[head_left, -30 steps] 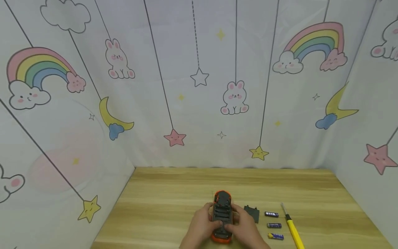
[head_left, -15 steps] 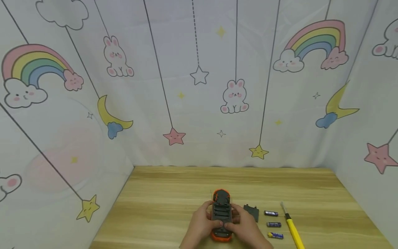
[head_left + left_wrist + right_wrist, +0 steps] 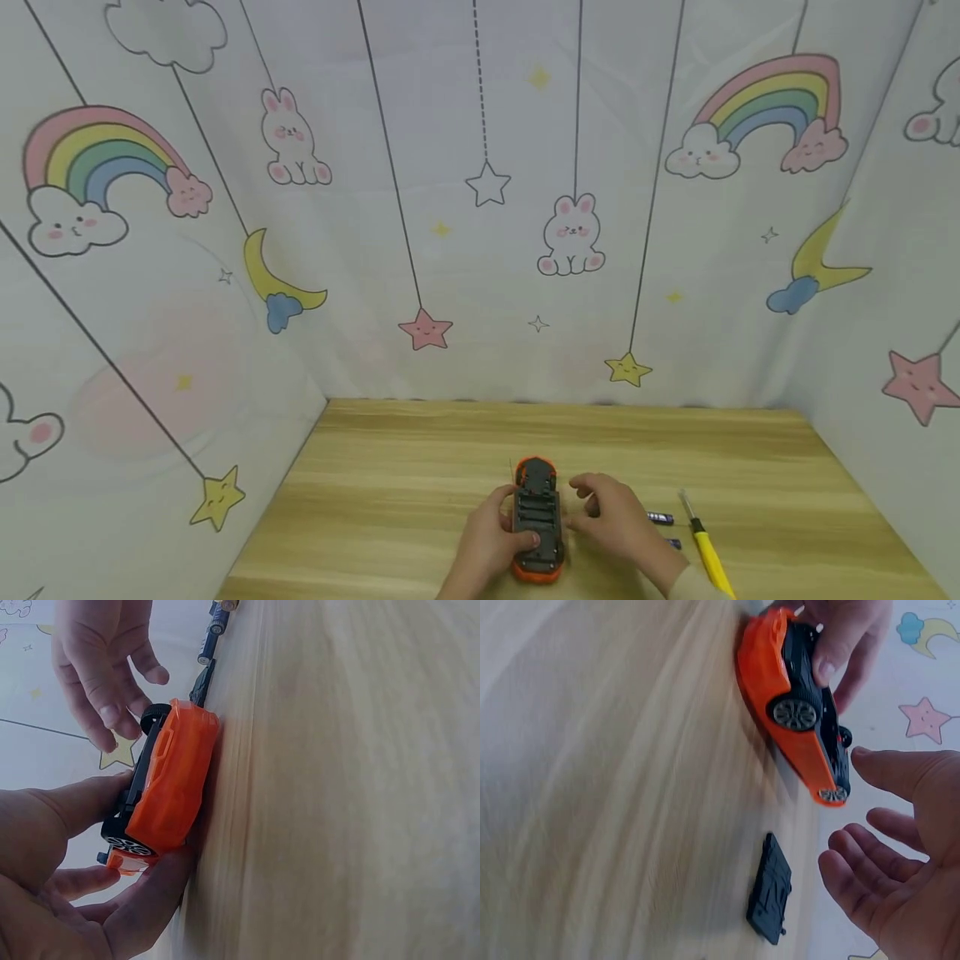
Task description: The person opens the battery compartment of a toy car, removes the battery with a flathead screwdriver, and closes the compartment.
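An orange toy car is held upside down, its black underside and ribbed battery compartment facing up. My left hand grips it from the left, with the thumb across the underside and the fingers around the body. My right hand is off the car, just to its right, with loosely bent fingers and nothing in them. In the right wrist view a black battery cover lies on the table near that hand; the hand hides it in the head view.
Two batteries, an upper one and a lower one, show partly from behind my right hand. A yellow-handled screwdriver lies to their right on the wooden table. A printed curtain encloses the back and sides.
My right hand has let go of the toy car and moved right, over the battery cover and batteries. My left hand keeps holding the car in about the same place.
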Demonstrator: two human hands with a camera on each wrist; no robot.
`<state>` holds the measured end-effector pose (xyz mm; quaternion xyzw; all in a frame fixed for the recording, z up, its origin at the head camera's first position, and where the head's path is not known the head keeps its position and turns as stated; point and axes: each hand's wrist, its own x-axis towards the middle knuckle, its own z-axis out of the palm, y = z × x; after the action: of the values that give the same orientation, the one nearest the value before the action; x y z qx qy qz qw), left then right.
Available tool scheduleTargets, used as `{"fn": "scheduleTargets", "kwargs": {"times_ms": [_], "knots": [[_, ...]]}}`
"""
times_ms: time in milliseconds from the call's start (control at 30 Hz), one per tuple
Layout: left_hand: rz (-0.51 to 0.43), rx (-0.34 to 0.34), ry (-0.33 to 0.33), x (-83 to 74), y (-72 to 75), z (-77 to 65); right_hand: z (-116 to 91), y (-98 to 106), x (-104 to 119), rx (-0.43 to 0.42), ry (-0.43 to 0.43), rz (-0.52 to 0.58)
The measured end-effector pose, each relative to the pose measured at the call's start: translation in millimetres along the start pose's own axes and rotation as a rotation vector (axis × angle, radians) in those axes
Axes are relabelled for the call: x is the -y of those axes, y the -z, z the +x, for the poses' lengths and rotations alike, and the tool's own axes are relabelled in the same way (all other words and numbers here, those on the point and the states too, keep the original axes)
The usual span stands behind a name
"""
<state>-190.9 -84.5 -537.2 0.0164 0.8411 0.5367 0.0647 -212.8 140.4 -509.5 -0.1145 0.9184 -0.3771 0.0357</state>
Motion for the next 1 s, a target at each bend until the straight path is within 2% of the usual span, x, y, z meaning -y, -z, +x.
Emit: {"fn": "scheduleTargets", "kwargs": {"times_ms": [367,633,1000], "knots": [[0.014,0.013,0.053,-1.3,0.4,0.9,6.7,13.8,-15.7,0.042,0.033,-0.170],[0.022,0.028,0.059,-2.7,1.2,3.6,10.8,20.2,-24.8,0.066,-0.004,-0.301],[0.012,0.029,0.039,-1.1,0.3,3.7,16.1,26.2,-36.0,0.148,-0.009,-0.310]]}}
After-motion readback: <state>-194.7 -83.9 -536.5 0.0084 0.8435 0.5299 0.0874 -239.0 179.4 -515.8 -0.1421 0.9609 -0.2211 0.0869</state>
